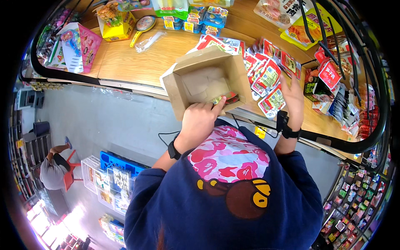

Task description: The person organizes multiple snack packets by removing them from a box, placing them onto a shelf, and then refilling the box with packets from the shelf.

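Observation:
A cardboard box point(179, 93) is tilted toward me at the counter's edge, its mouth facing me. A few small red and green snack packets point(233, 98) lie in its lower right corner. My left hand point(199, 122) grips the near wall of the box, its index finger stretched toward those packets. On the right, my right hand point(293, 93) is open, fingers extended and slightly blurred, beside a loose pile of red, white and green snack packets point(266, 78). Nothing shows in its fingers, though its palm is partly hidden.
The wooden counter point(121, 58) has a black rail point(62, 76) around it. Blue plastic-packed goods point(214, 16), a yellow-handled round item point(143, 26) and a pink box point(85, 48) stand along it. Hanging packets point(329, 75) crowd the right end. A person point(54, 171) sits behind at left.

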`<state>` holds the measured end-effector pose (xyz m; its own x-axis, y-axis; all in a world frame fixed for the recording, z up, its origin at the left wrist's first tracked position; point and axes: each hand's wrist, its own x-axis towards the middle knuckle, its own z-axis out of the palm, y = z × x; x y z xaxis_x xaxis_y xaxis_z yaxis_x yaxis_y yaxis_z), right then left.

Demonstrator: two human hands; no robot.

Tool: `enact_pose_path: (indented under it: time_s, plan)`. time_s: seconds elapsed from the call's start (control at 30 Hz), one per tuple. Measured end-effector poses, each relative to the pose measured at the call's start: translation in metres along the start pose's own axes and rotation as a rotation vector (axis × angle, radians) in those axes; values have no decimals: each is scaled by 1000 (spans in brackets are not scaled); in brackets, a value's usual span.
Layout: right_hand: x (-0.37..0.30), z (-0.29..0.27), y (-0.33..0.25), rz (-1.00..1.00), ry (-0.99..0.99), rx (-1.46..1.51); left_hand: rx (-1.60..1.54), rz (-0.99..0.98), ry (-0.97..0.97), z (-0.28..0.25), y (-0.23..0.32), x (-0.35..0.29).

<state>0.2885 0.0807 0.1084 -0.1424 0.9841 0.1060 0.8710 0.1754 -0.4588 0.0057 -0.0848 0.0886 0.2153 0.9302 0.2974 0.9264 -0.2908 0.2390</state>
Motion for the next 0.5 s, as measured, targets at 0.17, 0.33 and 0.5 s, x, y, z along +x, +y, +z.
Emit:
enact_pose_path:
  time_s: [0.17,0.33,0.5]
  plan:
    - [-27,40,33,380,-295,-306,15,8,4,0,0,3]
    - [-38,71,24,380,-245,-506,22,14,-33,-3,1,8]
    - [-23,57,41,397,-252,-348,14,5,-33,-4,2,7]
